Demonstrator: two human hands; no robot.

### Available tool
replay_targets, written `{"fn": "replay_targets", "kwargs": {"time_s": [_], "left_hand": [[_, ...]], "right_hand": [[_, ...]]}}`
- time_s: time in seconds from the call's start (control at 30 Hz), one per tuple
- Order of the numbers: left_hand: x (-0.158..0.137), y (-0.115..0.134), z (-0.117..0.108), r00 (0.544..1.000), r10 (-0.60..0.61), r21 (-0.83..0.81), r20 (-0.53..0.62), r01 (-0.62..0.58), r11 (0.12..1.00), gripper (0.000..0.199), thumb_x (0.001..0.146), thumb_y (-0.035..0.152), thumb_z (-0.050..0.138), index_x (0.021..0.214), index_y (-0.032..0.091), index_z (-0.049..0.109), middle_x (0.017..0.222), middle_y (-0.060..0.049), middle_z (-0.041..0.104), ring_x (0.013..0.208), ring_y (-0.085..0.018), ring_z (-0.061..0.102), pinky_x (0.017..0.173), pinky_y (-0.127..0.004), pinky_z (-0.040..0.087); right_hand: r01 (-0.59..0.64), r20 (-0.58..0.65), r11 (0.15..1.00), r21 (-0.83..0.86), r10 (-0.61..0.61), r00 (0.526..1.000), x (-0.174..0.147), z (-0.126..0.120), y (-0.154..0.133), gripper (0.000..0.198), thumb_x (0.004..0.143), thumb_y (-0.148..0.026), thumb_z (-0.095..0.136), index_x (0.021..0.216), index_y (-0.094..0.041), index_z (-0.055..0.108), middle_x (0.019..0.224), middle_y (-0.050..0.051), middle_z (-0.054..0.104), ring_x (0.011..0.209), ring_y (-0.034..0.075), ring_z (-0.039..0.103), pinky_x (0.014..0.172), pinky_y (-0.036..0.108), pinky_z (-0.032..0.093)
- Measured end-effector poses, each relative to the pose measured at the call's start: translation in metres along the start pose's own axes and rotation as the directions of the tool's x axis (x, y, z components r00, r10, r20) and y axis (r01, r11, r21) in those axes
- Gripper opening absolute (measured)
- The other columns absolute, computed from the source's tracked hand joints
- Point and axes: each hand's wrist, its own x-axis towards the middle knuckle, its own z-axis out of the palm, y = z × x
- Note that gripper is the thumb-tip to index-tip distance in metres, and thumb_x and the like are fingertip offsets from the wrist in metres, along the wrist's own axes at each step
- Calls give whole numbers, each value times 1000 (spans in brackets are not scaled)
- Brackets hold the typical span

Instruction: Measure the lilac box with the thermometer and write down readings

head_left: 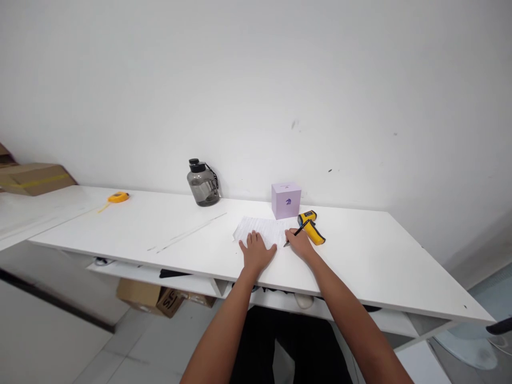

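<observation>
A sheet of paper (242,229) with faint lines of writing lies on the white desk in front of me, its left corner curled. My left hand (256,253) rests flat on its lower edge, fingers spread. Between the fingers of my right hand (298,244) is a dark pen (301,228), its tip pointing down and left near the paper's lower right edge. Right behind that hand lies a yellow and black infrared thermometer gun (315,233). Just beyond the paper stands a lilac box (286,201) with a dark purple emblem.
A grey water jug (204,186) with a black lid stands by the wall. Farther left are an orange tape measure (118,197) and a cardboard box (36,178). Below the desk (360,256) run shelves, with another cardboard box (140,294) underneath.
</observation>
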Motion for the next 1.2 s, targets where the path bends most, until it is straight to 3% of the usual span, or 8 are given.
{"fn": "replay_targets", "kwargs": {"time_s": [0.83, 1.2], "left_hand": [[1, -1, 2, 1000, 8, -12, -16, -9, 1000, 88, 85, 59, 34, 152, 2, 29, 163, -19, 18, 152, -34, 13, 120, -62, 4], [2, -2, 4, 1000, 8, 1, -16, -8, 1000, 88, 85, 59, 35, 151, 2, 30, 163, -19, 18, 152, -34, 13, 120, -62, 5]], "right_hand": [[-16, -23, 1000, 6, 16, 1000, 0, -1, -2, 30, 76, -40, 48, 52, -22, 48, 54, -2, 53, 61, 15, 50, 62, 27, 37], [-12, 35, 1000, -3, 12, 999, -1, -3, -2, 29, 76, -36, 50, 52, -20, 50, 53, -3, 51, 62, 15, 50, 61, 26, 36]]}}
